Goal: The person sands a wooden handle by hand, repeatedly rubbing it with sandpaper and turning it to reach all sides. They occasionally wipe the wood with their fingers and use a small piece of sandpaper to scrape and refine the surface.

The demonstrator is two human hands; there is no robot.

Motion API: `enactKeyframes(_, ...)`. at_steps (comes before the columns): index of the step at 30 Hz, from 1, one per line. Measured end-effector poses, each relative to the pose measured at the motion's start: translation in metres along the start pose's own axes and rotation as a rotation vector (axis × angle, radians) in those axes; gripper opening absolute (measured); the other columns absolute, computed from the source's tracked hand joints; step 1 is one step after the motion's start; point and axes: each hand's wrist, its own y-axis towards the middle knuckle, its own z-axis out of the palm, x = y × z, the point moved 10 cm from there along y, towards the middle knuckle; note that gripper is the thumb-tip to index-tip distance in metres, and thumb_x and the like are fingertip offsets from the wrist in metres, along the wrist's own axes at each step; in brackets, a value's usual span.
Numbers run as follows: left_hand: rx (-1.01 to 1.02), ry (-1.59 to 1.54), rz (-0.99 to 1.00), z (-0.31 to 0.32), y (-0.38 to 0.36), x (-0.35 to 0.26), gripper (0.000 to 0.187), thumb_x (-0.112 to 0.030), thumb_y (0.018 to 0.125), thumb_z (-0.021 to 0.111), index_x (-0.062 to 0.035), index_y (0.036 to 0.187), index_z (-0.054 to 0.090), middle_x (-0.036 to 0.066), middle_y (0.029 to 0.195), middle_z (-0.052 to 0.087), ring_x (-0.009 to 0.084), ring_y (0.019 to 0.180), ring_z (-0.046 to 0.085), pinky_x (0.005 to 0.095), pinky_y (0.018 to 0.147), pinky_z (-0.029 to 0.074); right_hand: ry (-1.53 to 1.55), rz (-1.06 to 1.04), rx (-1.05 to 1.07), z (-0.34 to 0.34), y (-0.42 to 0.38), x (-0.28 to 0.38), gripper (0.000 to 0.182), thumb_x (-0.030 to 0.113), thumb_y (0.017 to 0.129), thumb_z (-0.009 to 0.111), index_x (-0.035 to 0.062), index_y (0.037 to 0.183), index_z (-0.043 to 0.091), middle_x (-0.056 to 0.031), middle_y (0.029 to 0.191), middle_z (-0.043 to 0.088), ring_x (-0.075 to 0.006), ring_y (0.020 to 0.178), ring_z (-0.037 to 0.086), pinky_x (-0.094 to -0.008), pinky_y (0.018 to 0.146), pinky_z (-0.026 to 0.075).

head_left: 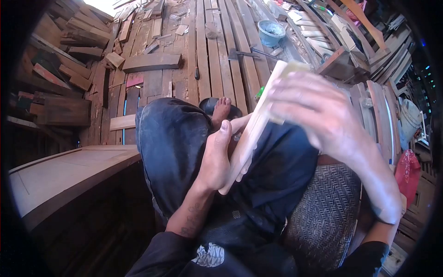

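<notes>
A long, pale piece of wood [251,134] is held slanting over my lap, its upper end tilted away to the right. My left hand [217,154] is closed around its lower part, thumb along the near side and fingertips showing past the far edge. Over the upper part lies my right hand [314,101], smeared by motion, with its fingers bent across the wood. Under those fingers shows a yellowish sheet of sandpaper [297,68], mostly hidden by the hand.
Wood offcuts [152,62] and stacked boards [76,41] lie to the left on the plank floor. Ahead are a hammer-like tool [242,54] and a pale blue bucket [271,33]. A wooden panel [69,171] stands at my left, a woven seat [325,207] at my right.
</notes>
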Motion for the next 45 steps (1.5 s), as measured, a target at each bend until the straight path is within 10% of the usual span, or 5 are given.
enactKeyframes(45,0.126,0.075,0.009,0.013,-0.003,-0.004,0.078,-0.059,0.116,0.026,0.0031,0.154,0.053,0.004,0.071,0.062,0.0087,0.052,0.058,0.0234,0.047,0.047,-0.052,0.045,0.115,-0.01,-0.001,0.028,0.025,0.005,0.078,0.076,0.016,0.1,0.08,-0.0017,0.101,0.068,-0.0261,0.112,0.064,-0.0479,0.1,0.047)
